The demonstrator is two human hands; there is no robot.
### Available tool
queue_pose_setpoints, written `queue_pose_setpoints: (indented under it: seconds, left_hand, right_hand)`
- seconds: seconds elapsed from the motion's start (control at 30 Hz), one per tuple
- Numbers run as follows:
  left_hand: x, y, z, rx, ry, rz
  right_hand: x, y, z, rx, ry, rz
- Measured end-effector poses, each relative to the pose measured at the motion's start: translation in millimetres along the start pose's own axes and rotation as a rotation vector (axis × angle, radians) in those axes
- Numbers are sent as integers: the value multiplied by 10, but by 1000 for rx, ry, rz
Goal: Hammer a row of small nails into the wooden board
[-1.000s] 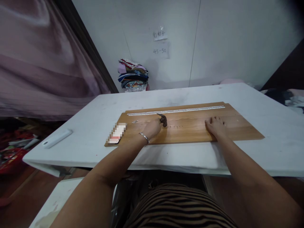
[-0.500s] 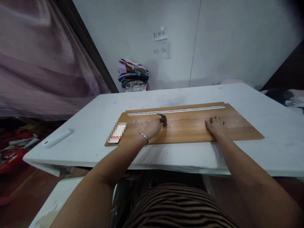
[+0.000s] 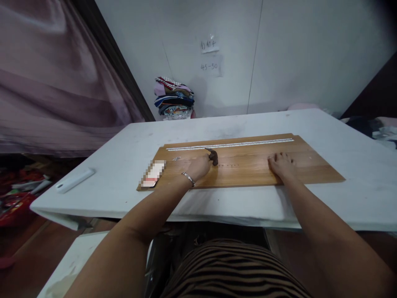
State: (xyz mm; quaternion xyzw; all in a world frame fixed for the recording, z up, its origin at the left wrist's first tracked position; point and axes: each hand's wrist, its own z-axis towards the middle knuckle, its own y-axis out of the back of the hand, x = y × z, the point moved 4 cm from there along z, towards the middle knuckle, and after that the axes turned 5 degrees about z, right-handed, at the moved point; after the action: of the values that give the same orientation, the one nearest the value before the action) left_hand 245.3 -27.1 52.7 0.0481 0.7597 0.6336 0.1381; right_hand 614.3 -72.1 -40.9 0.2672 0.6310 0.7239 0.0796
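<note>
My left hand (image 3: 199,168), with a silver bracelet at the wrist, is wrapped around a claw hammer (image 3: 214,157); its dark head shows beyond my fingers and the handle is hidden. The hammer is over a wooden board (image 3: 254,174). To its right, a row of small dark spots (image 3: 229,165), perhaps nails or holes, runs along the wood. On the right part of the board rests my right hand (image 3: 283,166), fingers apart and slightly bent, holding nothing. Small nails (image 3: 176,159) lie in a little heap left of the hammer. A white measuring strip (image 3: 231,144) stretches along the far side.
A phone (image 3: 156,171), partly blurred out, lies at the board's left end. The board is on a white-covered table (image 3: 108,165). A white long object (image 3: 75,181) lies at the table's left. Folded cloths (image 3: 174,98) are stacked by the wall.
</note>
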Motion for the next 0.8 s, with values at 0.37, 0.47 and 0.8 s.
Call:
queue_pose_setpoints:
  seconds: [0.37,0.47,0.8]
  left_hand:
    - [26,1,35,-18,-11,-31]
    - [12,-7,25,-4,-14,-21]
    - [49,-53,61,-25,-20,-9]
  right_hand:
    - [-17,-17,3,-13,-12,24]
    - [-28,-29,9,-28,-13,32]
    - [-25,-21,18,1,-6,9]
